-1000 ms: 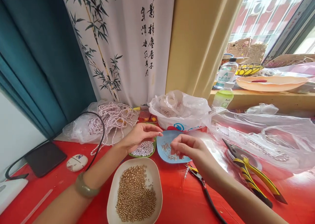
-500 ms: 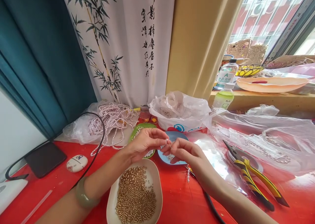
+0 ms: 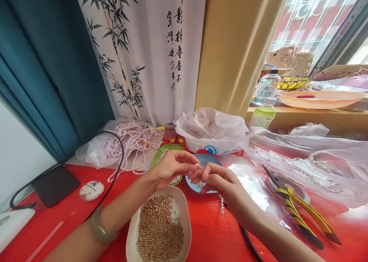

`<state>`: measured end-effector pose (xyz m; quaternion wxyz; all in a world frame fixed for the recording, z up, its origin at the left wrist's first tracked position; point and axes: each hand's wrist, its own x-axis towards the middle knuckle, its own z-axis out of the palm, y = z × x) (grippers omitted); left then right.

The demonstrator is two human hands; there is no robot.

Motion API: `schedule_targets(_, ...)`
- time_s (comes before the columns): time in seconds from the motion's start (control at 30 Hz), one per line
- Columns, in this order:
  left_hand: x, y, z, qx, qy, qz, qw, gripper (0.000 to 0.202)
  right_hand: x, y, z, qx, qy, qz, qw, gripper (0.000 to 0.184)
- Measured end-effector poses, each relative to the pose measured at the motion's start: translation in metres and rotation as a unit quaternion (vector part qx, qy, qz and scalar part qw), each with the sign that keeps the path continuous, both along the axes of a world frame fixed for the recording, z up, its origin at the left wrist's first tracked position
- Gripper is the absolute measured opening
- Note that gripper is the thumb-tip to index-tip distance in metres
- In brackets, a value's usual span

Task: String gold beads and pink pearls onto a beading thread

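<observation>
My left hand [image 3: 171,169] pinches a tiny pale bead [image 3: 197,165] between thumb and forefinger. Close against it, my right hand [image 3: 220,177] has its fingertips closed on a thin wire [image 3: 200,171] that runs to the bead. A short strand of pearly beads [image 3: 222,205] with fine loose ends dangles below my right hand. Behind both hands are a blue plate [image 3: 211,160] with small beads and a green tray [image 3: 155,157] with pearl beads, each partly covered. Under my left forearm stands a cream dish [image 3: 187,219] holding many gold beads [image 3: 159,231].
Yellow-black pliers [image 3: 299,206] lie open on the right beside plastic bags [image 3: 301,158]. Pink bead strings [image 3: 132,137] are heaped at the back left. A black cable [image 3: 122,150] loops near a white mouse-shaped object [image 3: 91,190]. Bottles [image 3: 263,114] stand by the sill.
The view has turned slightly, so everything sits a little further right. Both hands keep the same pinch on bead and wire. The dangling strand's loose ends show more.
</observation>
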<state>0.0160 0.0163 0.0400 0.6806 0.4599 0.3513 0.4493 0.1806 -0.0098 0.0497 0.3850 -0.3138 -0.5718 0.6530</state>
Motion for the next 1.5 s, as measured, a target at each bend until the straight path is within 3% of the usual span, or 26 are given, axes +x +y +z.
schedule_targets(0.7, 0.001, 0.000, -0.004, 0.044, -0.018, -0.060, 0.997, 0.008, -0.002, 0.002, -0.002, -0.027, 0.006, -0.010, 1.000, 0.016)
schedule_targets(0.87, 0.001, 0.000, -0.003, 0.032, 0.015, -0.023, 0.999, 0.016, -0.002, 0.003, -0.003, -0.006, -0.025, -0.019, 1.000, 0.017)
schedule_targets(1.5, 0.001, -0.005, 0.007, 0.113, 0.116, 0.023, 0.987, 0.006, -0.003, 0.006, -0.003, 0.002, -0.062, -0.024, 0.998, 0.022)
